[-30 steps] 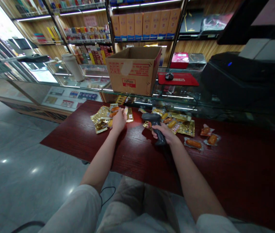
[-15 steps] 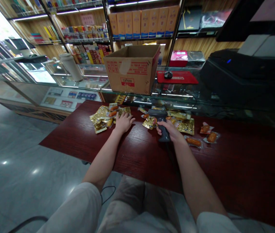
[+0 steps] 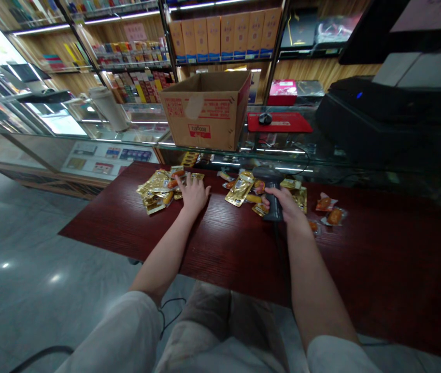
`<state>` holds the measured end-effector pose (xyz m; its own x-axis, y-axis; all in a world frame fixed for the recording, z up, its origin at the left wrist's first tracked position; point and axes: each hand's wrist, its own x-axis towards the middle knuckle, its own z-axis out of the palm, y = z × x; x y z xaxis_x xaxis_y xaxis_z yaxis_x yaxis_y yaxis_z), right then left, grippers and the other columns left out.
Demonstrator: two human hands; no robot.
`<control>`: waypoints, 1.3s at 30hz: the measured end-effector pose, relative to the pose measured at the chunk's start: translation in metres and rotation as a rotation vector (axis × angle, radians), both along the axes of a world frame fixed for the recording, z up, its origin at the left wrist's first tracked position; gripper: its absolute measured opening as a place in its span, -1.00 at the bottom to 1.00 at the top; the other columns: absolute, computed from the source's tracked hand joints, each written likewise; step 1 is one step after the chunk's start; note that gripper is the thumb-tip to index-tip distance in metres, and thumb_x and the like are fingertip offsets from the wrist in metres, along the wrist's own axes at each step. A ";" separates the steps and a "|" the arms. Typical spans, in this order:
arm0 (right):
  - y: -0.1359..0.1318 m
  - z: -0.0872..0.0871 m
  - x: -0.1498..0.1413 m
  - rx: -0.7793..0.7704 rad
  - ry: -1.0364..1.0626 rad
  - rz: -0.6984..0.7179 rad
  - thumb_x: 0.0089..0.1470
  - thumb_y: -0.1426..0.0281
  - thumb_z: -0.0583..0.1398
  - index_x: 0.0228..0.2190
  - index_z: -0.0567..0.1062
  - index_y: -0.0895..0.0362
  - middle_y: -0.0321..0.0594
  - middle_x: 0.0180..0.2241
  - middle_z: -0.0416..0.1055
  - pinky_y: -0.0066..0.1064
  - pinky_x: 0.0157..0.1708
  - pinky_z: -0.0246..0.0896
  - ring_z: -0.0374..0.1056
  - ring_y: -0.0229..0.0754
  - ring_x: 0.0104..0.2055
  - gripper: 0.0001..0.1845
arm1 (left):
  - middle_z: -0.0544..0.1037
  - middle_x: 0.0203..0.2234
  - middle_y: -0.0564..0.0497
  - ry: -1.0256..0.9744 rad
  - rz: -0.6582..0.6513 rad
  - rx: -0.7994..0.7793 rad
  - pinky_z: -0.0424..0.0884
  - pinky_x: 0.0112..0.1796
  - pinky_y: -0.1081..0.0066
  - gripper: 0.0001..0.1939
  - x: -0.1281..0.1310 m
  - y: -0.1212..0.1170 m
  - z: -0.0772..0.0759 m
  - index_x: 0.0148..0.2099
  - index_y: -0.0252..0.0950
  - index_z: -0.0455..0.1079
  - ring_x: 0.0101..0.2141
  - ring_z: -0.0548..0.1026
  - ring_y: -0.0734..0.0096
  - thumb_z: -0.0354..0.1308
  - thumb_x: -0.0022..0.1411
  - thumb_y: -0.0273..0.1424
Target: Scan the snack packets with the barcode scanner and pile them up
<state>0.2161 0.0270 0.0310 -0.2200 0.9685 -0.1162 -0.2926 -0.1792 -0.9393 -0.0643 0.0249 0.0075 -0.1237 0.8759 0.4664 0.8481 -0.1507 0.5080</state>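
My left hand (image 3: 194, 193) lies flat and open on the dark red table (image 3: 220, 243), its fingers spread at the edge of a heap of gold snack packets (image 3: 156, 187). My right hand (image 3: 287, 203) is closed round the handle of a grey barcode scanner (image 3: 270, 184), whose head points away from me over a second group of gold packets (image 3: 241, 189). A few clear sausage packets (image 3: 329, 210) lie to the right of that hand.
An open cardboard box (image 3: 207, 109) stands on the glass counter (image 3: 134, 132) behind the table. A red mouse pad with a mouse (image 3: 278, 122) and a black till unit (image 3: 383, 124) are at the right. Shelves of goods (image 3: 134, 52) line the back wall.
My left hand let go of a packet and came down flat on the table. My right hand moved the scanner to the right, over the right-hand packets.
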 end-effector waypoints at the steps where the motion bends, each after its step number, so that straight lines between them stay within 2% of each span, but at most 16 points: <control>1: 0.001 0.000 0.002 0.000 0.000 -0.005 -0.25 0.28 0.40 -0.32 0.45 0.10 -0.26 -0.44 0.48 -0.46 -0.67 0.08 0.14 -0.36 -0.61 -0.61 | 0.55 -0.05 -0.25 0.023 -0.039 -0.018 -0.42 0.29 -0.27 -0.84 0.003 0.000 0.001 -0.17 -0.27 0.50 0.31 0.13 -0.18 0.20 0.25 -0.32; 6: 0.002 -0.001 0.008 -0.013 -0.027 -0.007 -0.24 0.27 0.39 -0.35 0.43 0.10 -0.34 -0.60 0.36 -0.46 -0.67 0.10 0.14 -0.33 -0.63 -0.63 | 0.55 -0.03 -0.20 0.115 -0.201 -0.174 -0.26 0.31 -0.17 -0.67 0.028 -0.001 -0.004 -0.13 -0.26 0.51 0.18 0.30 -0.09 0.18 0.28 -0.10; 11: 0.002 -0.001 0.004 -0.004 -0.017 -0.024 -0.28 0.29 0.39 -0.33 0.45 0.11 -0.22 -0.39 0.51 -0.47 -0.68 0.10 0.16 -0.37 -0.61 -0.60 | 0.49 0.06 -0.15 0.149 -0.253 -0.266 -0.18 0.30 -0.19 -0.57 0.041 -0.004 -0.014 -0.05 -0.19 0.51 0.18 0.27 -0.08 0.26 0.18 0.00; 14: 0.002 -0.001 -0.001 -0.014 -0.030 -0.006 -0.28 0.31 0.39 -0.32 0.47 0.12 -0.18 -0.31 0.53 -0.47 -0.68 0.10 0.17 -0.38 -0.60 -0.60 | 0.49 0.05 -0.14 0.125 -0.242 -0.275 -0.17 0.29 -0.20 -0.60 0.043 -0.004 -0.015 -0.06 -0.18 0.51 0.18 0.27 -0.09 0.29 0.16 -0.04; 17: 0.001 -0.002 -0.005 -0.019 -0.039 0.013 -0.26 0.32 0.38 -0.30 0.47 0.11 -0.18 -0.29 0.54 -0.47 -0.68 0.10 0.19 -0.37 -0.60 -0.61 | 0.50 0.00 -0.10 0.057 -0.241 -0.268 -0.16 0.29 -0.19 -0.71 0.042 -0.002 -0.017 -0.16 -0.18 0.47 0.16 0.30 -0.07 0.34 0.11 -0.18; 20: 0.000 -0.001 -0.006 -0.015 -0.040 0.006 -0.25 0.31 0.38 -0.30 0.46 0.11 -0.17 -0.27 0.54 -0.46 -0.68 0.10 0.19 -0.37 -0.60 -0.61 | 0.54 -0.11 -0.06 -0.114 -0.271 -0.249 0.01 0.26 -0.10 -0.81 0.037 0.006 -0.019 -0.27 -0.22 0.35 0.07 0.40 0.06 0.29 0.07 -0.42; 23: -0.002 0.001 -0.008 -0.009 -0.041 0.012 -0.26 0.30 0.38 -0.30 0.45 0.11 -0.18 -0.28 0.54 -0.46 -0.68 0.11 0.19 -0.38 -0.61 -0.59 | 0.55 -0.17 -0.02 -0.449 -0.354 -0.237 0.32 0.10 0.14 -0.81 0.024 0.016 -0.021 -0.34 -0.23 0.17 -0.07 0.49 0.26 0.12 0.06 -0.57; 26: -0.005 0.002 -0.015 0.000 -0.038 0.063 -0.26 0.29 0.39 -0.30 0.43 0.12 -0.23 -0.37 0.51 -0.47 -0.69 0.11 0.19 -0.38 -0.62 -0.57 | 0.51 -0.31 0.07 -0.651 -0.269 -0.228 0.41 -0.08 0.30 -0.79 0.008 0.022 -0.018 -0.32 -0.22 0.15 -0.24 0.49 0.38 0.08 0.03 -0.59; 28: -0.006 0.001 -0.021 0.003 -0.037 0.105 -0.26 0.28 0.39 -0.31 0.40 0.11 -0.26 -0.40 0.49 -0.47 -0.70 0.11 0.19 -0.38 -0.64 -0.57 | 0.43 -0.41 0.13 -0.697 -0.179 -0.241 0.43 -0.19 0.34 -0.78 -0.003 0.023 -0.014 -0.28 -0.22 0.18 -0.37 0.44 0.43 0.11 0.03 -0.57; 30: -0.008 0.000 -0.028 0.004 -0.044 0.144 -0.25 0.29 0.39 -0.31 0.38 0.10 -0.27 -0.39 0.49 -0.48 -0.70 0.12 0.20 -0.39 -0.64 -0.57 | 0.40 -0.42 0.14 -0.752 -0.146 -0.251 0.42 -0.29 0.37 -0.77 -0.012 0.021 -0.010 -0.23 -0.22 0.21 -0.45 0.40 0.46 0.14 0.06 -0.53; 32: -0.009 -0.002 -0.034 0.002 -0.057 0.184 -0.22 0.29 0.38 -0.29 0.38 0.10 -0.25 -0.35 0.51 -0.48 -0.70 0.13 0.22 -0.39 -0.63 -0.57 | 0.43 -0.37 0.11 -0.773 -0.146 -0.211 0.42 -0.31 0.40 -0.76 -0.020 0.020 -0.007 -0.19 -0.22 0.23 -0.43 0.41 0.46 0.17 0.07 -0.48; 35: -0.011 -0.004 -0.041 0.003 -0.067 0.222 -0.21 0.29 0.37 -0.26 0.39 0.10 -0.22 -0.30 0.53 -0.49 -0.70 0.14 0.24 -0.38 -0.63 -0.56 | 0.49 -0.30 0.06 -0.694 -0.161 -0.121 0.41 -0.22 0.42 -0.77 -0.030 0.018 -0.005 -0.20 -0.24 0.28 -0.30 0.47 0.40 0.20 0.06 -0.47; 39: -0.011 -0.007 -0.046 0.009 -0.085 0.233 -0.22 0.29 0.37 -0.28 0.37 0.09 -0.23 -0.29 0.53 -0.47 -0.69 0.14 0.21 -0.39 -0.63 -0.57 | 0.52 -0.29 0.04 -0.630 -0.191 -0.125 0.40 -0.25 0.46 -0.79 -0.037 0.017 -0.005 -0.19 -0.23 0.30 -0.28 0.49 0.39 0.18 0.08 -0.45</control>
<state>0.1698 0.0157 0.0241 -0.4271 0.8939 -0.1359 -0.1640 -0.2244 -0.9606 -0.1010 0.0423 0.0022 -0.1766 0.9522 0.2493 0.3480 -0.1765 0.9207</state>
